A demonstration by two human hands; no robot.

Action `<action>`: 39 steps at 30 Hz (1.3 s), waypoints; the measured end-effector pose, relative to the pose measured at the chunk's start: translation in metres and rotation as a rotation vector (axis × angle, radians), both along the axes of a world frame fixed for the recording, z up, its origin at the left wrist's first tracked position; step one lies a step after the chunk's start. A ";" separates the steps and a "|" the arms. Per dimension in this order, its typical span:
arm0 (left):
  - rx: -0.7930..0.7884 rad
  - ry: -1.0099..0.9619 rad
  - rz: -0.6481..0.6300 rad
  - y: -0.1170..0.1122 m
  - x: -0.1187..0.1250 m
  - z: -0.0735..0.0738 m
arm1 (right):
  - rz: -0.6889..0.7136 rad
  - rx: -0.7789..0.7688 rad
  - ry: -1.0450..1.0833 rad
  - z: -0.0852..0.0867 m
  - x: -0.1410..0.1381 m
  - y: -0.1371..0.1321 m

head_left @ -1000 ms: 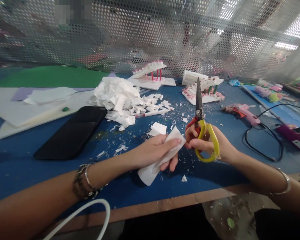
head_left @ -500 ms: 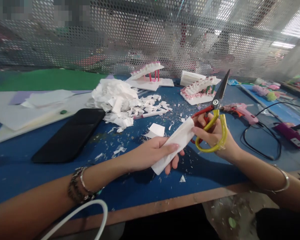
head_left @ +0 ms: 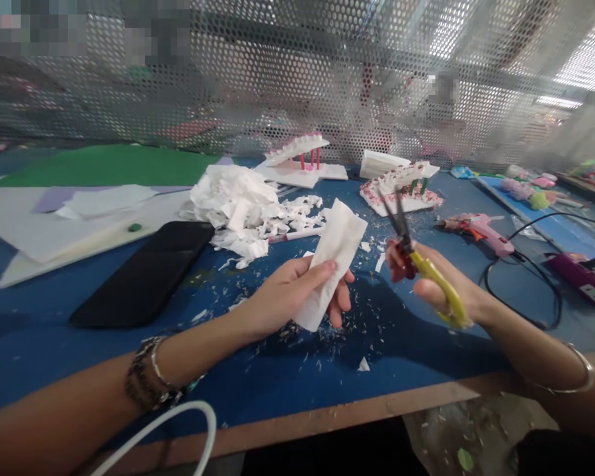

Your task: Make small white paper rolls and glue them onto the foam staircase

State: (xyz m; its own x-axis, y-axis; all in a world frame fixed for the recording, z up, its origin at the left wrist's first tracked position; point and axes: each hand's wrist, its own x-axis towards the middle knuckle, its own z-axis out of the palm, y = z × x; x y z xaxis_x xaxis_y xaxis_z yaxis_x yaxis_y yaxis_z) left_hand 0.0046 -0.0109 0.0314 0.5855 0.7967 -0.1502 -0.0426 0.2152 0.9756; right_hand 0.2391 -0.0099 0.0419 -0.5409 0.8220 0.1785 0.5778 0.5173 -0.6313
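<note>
A folded strip of white tissue paper (head_left: 338, 231) is pinched in my left hand (head_left: 310, 284), thumb on top and fingers beneath, tilted up and to the right. My right hand (head_left: 439, 281) grips a pair of scissors (head_left: 429, 268) with yellow and red handles. Their dark blades are slightly parted and point up and left, apart from the paper. Behind my left hand lies a heap of crumpled white paper (head_left: 238, 195) with many cut scraps. A pen (head_left: 297, 235) rests in front of the scraps.
A black phone (head_left: 143, 274) lies left, beside white sheets (head_left: 24, 228). Two small decorated models (head_left: 302, 175) stand at the back. A pink glue gun (head_left: 486, 231), its black cable (head_left: 558, 297) and a purple power strip (head_left: 582, 277) are on the right. Perforated metal (head_left: 277, 79) rises behind.
My right hand has let go of the paper's upper end. The scissors have swung from pointing up-right to up-left with blades parted. The left hand has turned the paper strip more upright.
</note>
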 end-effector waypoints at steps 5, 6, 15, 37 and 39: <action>0.107 0.128 0.102 -0.001 -0.004 0.002 | 0.075 0.015 -0.263 0.004 -0.008 -0.005; 0.126 0.145 0.113 -0.001 -0.004 0.002 | 0.075 0.017 -0.294 0.004 -0.009 -0.006; 0.188 0.267 0.062 -0.005 0.000 0.003 | 0.129 -0.029 -0.305 0.006 -0.015 -0.011; 0.117 0.247 0.001 -0.003 -0.004 0.008 | 0.078 -0.095 -0.154 0.002 -0.019 -0.011; 0.129 0.245 0.002 -0.002 -0.004 0.008 | 0.071 -0.104 -0.171 0.002 -0.018 -0.011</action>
